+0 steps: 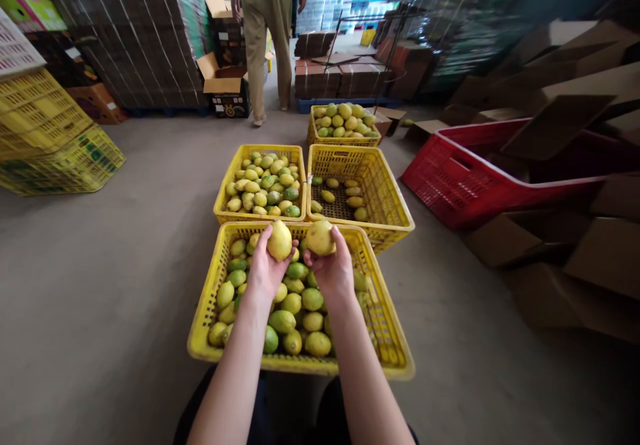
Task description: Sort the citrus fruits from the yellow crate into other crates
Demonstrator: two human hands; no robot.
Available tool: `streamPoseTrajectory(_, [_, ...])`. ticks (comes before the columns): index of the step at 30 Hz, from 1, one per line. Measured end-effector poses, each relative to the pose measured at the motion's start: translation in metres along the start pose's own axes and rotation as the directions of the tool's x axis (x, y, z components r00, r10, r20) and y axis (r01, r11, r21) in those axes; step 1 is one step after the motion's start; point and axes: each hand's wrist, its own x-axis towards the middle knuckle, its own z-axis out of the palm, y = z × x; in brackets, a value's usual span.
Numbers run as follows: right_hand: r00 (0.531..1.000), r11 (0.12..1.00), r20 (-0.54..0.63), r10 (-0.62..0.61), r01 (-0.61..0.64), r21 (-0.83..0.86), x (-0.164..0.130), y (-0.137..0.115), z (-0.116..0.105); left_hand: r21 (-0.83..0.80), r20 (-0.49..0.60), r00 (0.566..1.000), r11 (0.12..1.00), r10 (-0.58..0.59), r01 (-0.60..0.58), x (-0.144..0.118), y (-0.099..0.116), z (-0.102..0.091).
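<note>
My left hand (266,273) holds a yellow lemon (279,240) above the far end of the nearest yellow crate (389,338), which holds several yellow and green lemons. Right beside it, my right hand (332,268) grips a second, duller yellow lemon (321,237). Just beyond stand two more yellow crates: the left one (260,217) is well filled with lemons, the right one (387,198) has only a few on its bottom. A fourth yellow crate (343,141), heaped with lemons, sits farther back.
A tilted red crate (440,185) and flattened cardboard boxes (575,245) lie at the right. Stacked yellow crates (50,138) stand at the left. A person (267,38) in khaki trousers stands at the back by open cartons (225,88) and wrapped pallets.
</note>
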Motion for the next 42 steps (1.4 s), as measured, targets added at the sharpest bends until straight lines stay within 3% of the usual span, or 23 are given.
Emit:
streamPoseTrajectory(9, [0.984,0.998,-0.163,0.068,-0.067,0.008,0.005,0.008,0.003,0.054,-0.002,0.999,0.998,-0.039,0.039,0.005,-0.002,-0.002])
streamPoseTrajectory(13, [0.979,0.99,-0.151,0.136,-0.138,-0.007,0.01,0.012,0.0,0.114,-0.056,0.998,0.993,-0.023,0.029,0.007,-0.002,-0.003])
streamPoseTrajectory(17, [0.977,0.993,-0.182,0.109,-0.114,-0.019,0.017,0.019,-0.009,0.088,-0.103,0.995,0.996,-0.009,0.018,0.007,-0.002,-0.004])
streamPoseTrajectory(24, [0.958,0.992,-0.254,0.129,-0.128,0.021,0.015,0.02,-0.006,0.061,-0.043,0.998,0.997,-0.035,0.037,-0.002,0.004,0.001])
streamPoseTrajectory(26, [0.969,0.99,-0.205,0.14,-0.137,0.031,0.011,0.017,-0.003,0.06,-0.013,0.997,0.995,-0.075,0.076,-0.003,0.004,0.0])
streamPoseTrajectory(30, [0.993,0.993,0.009,0.12,-0.12,0.017,0.006,0.01,-0.001,0.092,0.011,0.994,0.99,-0.111,0.109,0.002,0.001,-0.004])
streamPoseTrajectory(33, [0.993,0.994,0.04,0.111,-0.111,-0.001,0.006,0.006,-0.003,0.131,-0.019,0.992,0.983,-0.128,0.13,0.005,-0.001,-0.005])
streamPoseTrajectory(37, [0.986,0.981,-0.067,0.15,-0.14,0.138,0.007,0.0,-0.004,0.062,-0.02,0.987,0.985,-0.162,0.163,0.003,0.0,-0.003])
streamPoseTrajectory(42, [0.965,0.886,-0.072,0.251,-0.199,0.418,0.004,0.0,-0.003,-0.136,0.074,0.98,0.972,-0.185,0.194,0.001,0.0,-0.007])
